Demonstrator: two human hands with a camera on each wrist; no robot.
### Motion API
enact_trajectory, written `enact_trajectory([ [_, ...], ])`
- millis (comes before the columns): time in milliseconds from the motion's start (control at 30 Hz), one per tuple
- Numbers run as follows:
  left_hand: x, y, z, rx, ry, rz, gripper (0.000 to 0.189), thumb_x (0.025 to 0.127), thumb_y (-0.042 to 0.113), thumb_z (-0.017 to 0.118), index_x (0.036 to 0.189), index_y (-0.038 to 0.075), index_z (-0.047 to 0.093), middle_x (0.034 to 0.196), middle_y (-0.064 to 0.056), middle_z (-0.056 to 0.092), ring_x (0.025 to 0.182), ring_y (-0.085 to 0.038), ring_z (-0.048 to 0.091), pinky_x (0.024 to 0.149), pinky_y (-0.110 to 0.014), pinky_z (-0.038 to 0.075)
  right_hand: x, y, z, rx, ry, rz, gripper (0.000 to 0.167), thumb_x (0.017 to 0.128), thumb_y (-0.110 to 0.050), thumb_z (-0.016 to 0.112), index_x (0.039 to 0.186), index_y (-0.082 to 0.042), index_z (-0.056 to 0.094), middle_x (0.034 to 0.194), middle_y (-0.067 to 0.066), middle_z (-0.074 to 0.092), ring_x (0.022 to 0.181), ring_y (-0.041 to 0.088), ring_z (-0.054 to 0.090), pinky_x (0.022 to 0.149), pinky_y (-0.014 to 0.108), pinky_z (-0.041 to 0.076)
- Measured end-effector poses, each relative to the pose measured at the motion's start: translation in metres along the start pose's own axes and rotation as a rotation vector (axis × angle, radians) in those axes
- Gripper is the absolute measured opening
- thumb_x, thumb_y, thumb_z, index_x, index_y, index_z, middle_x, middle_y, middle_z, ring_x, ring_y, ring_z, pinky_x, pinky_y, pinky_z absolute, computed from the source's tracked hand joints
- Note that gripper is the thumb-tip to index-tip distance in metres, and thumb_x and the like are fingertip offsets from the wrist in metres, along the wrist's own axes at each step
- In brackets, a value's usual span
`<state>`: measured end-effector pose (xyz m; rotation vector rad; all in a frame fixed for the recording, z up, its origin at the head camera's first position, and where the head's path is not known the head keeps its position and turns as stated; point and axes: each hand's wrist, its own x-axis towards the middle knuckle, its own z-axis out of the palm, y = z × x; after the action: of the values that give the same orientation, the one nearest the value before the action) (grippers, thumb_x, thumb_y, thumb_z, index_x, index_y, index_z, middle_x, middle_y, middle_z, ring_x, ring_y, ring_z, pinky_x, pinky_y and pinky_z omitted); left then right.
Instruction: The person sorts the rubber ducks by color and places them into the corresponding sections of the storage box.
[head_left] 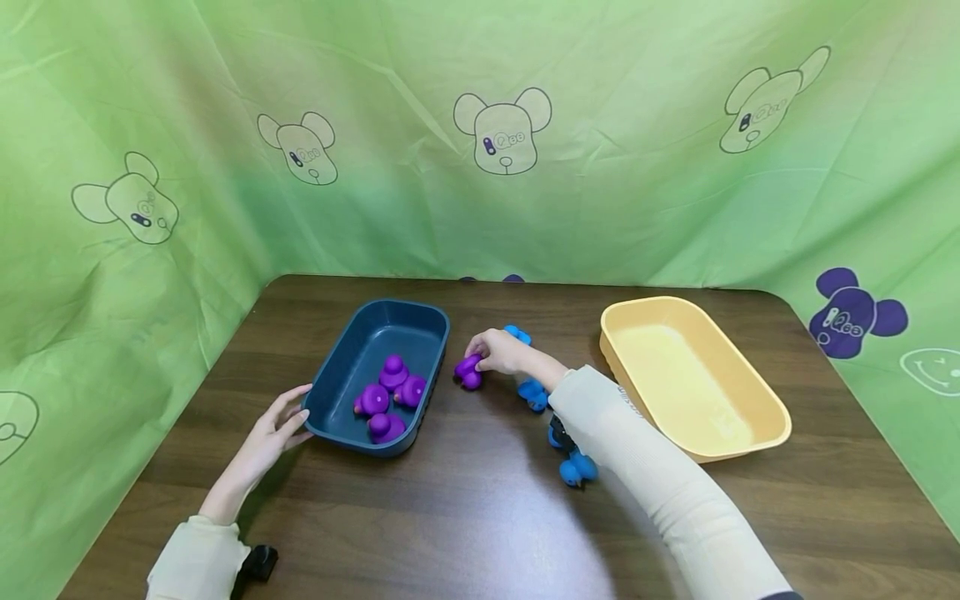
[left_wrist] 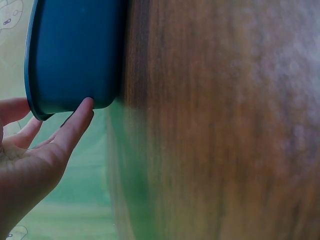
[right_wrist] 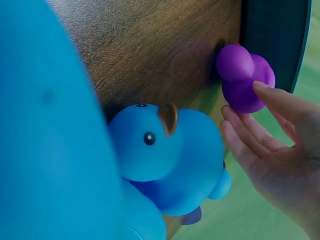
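My right hand (head_left: 504,352) pinches a purple rubber duck (head_left: 469,372) between thumb and fingers, just right of the dark blue bin (head_left: 347,340). In the right wrist view, the thumb lies on the side of the purple duck (right_wrist: 242,82) and the fingers are beneath it. Several other purple ducks (head_left: 372,400) sit inside the bin. With fairly straight fingers, my left hand (head_left: 270,433) touches the bin's near left corner. The left wrist view has one fingertip against the outer wall of the bin (left_wrist: 75,55) and other fingers at its rim.
Blue rubber ducks (head_left: 578,469) stand in a row under and beside the right forearm, some partly hidden by it. A yellow bin (head_left: 678,367) with nothing in it sits to the right on the brown wooden table (head_left: 420,525). Green printed cloth (head_left: 390,200) hangs behind.
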<state>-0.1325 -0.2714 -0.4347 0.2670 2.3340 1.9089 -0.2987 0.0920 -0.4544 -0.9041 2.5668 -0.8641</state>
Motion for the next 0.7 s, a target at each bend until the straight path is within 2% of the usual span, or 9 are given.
enact_trajectory([
  [33, 0.000, 0.001, 0.000, -0.001, 0.001, -0.003, 0.046, 0.095, 0.016, 0.040, 0.133, -0.004, 0.024, 0.125, -0.030, 0.032, 0.098, 0.000, 0.051, 0.078, -0.026, 0.048, -0.014, -0.026, -0.010, 0.001, 0.001, 0.015, 0.016, 0.081, -0.004, 0.061, 0.097, 0.002, 0.061, 0.098, 0.017, 0.063, 0.095, 0.028, 0.057, 0.083, 0.033, 0.045],
  [67, -0.001, 0.001, 0.001, -0.001, 0.001, -0.004, 0.045, 0.095, 0.015, 0.040, 0.133, -0.004, 0.024, 0.125, -0.032, 0.032, 0.097, 0.000, 0.051, 0.078, -0.026, 0.048, -0.031, -0.060, -0.022, -0.007, 0.000, 0.047, 0.018, 0.079, 0.008, 0.057, 0.097, 0.009, 0.058, 0.099, 0.024, 0.060, 0.098, 0.033, 0.055, 0.086, 0.036, 0.044],
  [133, -0.001, 0.001, 0.001, -0.001, 0.002, -0.005, 0.045, 0.095, 0.015, 0.040, 0.133, -0.004, 0.024, 0.124, -0.031, 0.033, 0.097, -0.001, 0.051, 0.078, -0.025, 0.048, -0.031, -0.060, -0.022, -0.007, 0.004, 0.049, 0.018, 0.079, 0.007, 0.058, 0.096, 0.009, 0.058, 0.099, 0.025, 0.060, 0.097, 0.034, 0.055, 0.084, 0.036, 0.045],
  [233, -0.001, 0.001, 0.001, 0.000, 0.003, 0.000, 0.045, 0.095, 0.015, 0.040, 0.133, -0.004, 0.024, 0.123, -0.032, 0.033, 0.097, -0.001, 0.052, 0.078, -0.026, 0.048, -0.030, -0.059, -0.025, 0.014, -0.010, 0.065, 0.017, 0.078, 0.003, 0.062, 0.095, 0.005, 0.061, 0.097, 0.021, 0.062, 0.095, 0.031, 0.057, 0.082, 0.036, 0.045],
  [333, -0.001, 0.002, 0.001, -0.003, 0.001, 0.005, 0.044, 0.095, 0.014, 0.040, 0.133, -0.004, 0.024, 0.123, -0.033, 0.033, 0.096, 0.000, 0.052, 0.078, -0.026, 0.048, -0.026, -0.053, -0.025, 0.017, -0.018, 0.022, 0.016, 0.079, -0.001, 0.062, 0.095, -0.001, 0.062, 0.097, 0.016, 0.063, 0.094, 0.027, 0.057, 0.080, 0.034, 0.046],
  [433, -0.001, 0.003, 0.001, -0.002, 0.000, 0.004, 0.044, 0.095, 0.013, 0.039, 0.133, -0.004, 0.024, 0.123, -0.033, 0.032, 0.096, 0.000, 0.051, 0.078, -0.026, 0.048, -0.002, 0.000, -0.007, 0.029, 0.006, -0.068, 0.015, 0.078, -0.006, 0.065, 0.093, -0.008, 0.063, 0.093, 0.009, 0.064, 0.088, 0.021, 0.059, 0.074, 0.028, 0.048],
  [567, -0.001, 0.003, 0.001, -0.003, -0.001, -0.001, 0.044, 0.095, 0.013, 0.039, 0.133, -0.004, 0.023, 0.123, -0.033, 0.032, 0.096, 0.000, 0.051, 0.078, -0.025, 0.048, 0.025, 0.057, 0.009, 0.054, 0.006, -0.107, 0.017, 0.075, -0.012, 0.070, 0.091, -0.011, 0.063, 0.089, 0.006, 0.064, 0.083, 0.018, 0.060, 0.068, 0.025, 0.048],
  [633, -0.001, 0.003, 0.002, -0.005, 0.001, -0.003, 0.044, 0.095, 0.013, 0.039, 0.133, -0.005, 0.023, 0.123, -0.033, 0.032, 0.096, 0.000, 0.052, 0.077, -0.025, 0.048, 0.016, 0.034, -0.001, 0.066, -0.018, -0.045, 0.018, 0.076, -0.012, 0.069, 0.093, -0.008, 0.063, 0.091, 0.008, 0.064, 0.086, 0.019, 0.059, 0.072, 0.028, 0.048],
  [700, -0.001, 0.003, 0.002, -0.005, 0.000, -0.002, 0.044, 0.095, 0.013, 0.039, 0.132, -0.005, 0.023, 0.123, -0.033, 0.032, 0.096, 0.000, 0.052, 0.077, -0.025, 0.048, -0.002, 0.000, -0.014, 0.076, -0.008, -0.006, 0.016, 0.076, -0.009, 0.068, 0.091, -0.007, 0.063, 0.090, 0.009, 0.065, 0.087, 0.020, 0.059, 0.074, 0.029, 0.047],
])
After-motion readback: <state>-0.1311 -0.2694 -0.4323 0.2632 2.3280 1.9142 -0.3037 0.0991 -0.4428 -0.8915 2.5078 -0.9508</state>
